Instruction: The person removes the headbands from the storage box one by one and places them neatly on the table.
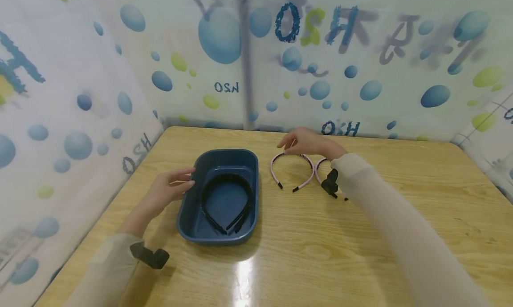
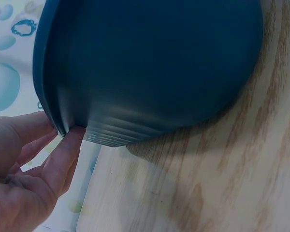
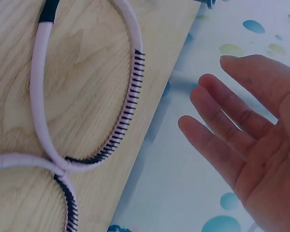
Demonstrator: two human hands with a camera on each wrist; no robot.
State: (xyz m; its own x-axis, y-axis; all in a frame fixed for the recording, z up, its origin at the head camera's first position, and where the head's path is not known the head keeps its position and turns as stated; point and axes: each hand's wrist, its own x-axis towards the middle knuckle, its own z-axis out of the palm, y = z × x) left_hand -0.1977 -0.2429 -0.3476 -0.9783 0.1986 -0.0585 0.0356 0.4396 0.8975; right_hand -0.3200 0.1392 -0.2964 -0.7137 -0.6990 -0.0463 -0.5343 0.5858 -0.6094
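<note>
A blue plastic basin [image 1: 228, 156] sits left of the table's middle, with black headbands [image 1: 228, 177] lying one over another inside it. My left hand [image 1: 162, 189] is at its left side; in the left wrist view the thumb and a finger pinch the basin's rim [image 2: 41, 72]. My right hand [image 1: 308, 142] hovers over the far curve of a pink headband [image 1: 274, 171], its fingers loosely bent and holding nothing. A second pink headband [image 1: 318, 170] touches the first and is partly hidden by the right wrist. Both have black toothed strips; black tips show on the first headband [image 3: 36, 92].
The wooden table [image 1: 300, 253] reaches back to a white curtain [image 1: 272, 84] printed with blue and green dots, which also runs along the left side. A black wrist device [image 1: 150, 256] is strapped at the left cuff, another [image 1: 330, 184] at the right.
</note>
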